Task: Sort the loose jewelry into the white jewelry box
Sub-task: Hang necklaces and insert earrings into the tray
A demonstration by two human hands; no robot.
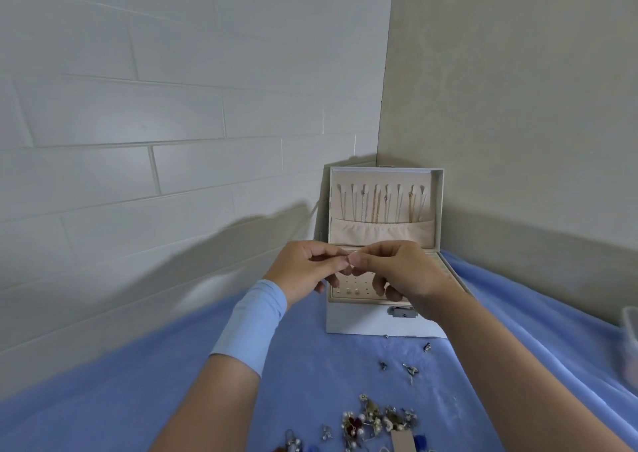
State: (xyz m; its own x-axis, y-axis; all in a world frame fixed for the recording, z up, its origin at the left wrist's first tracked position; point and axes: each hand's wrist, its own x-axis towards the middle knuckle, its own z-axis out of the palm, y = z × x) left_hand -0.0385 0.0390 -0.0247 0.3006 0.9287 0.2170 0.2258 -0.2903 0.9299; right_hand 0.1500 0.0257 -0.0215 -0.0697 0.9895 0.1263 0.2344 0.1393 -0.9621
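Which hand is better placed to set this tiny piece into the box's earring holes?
Probably right: both pinch the tiny piece; the right hand hangs over the hole panel, the left hand sits at its left edge.

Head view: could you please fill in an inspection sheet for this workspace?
Surface: wrinkled blue cloth.
Job's things: open white jewelry box in the wall corner, holding hung thin chains and pearl studs; loose jewelry pile on the cloth nearer the person.
Clutter: clear plastic container at the right edge.
Grips: left hand and right hand together pinch a small thin piece above the box.
Cables: nothing seen.
Surroundings: white brick wall, beige plain wall.
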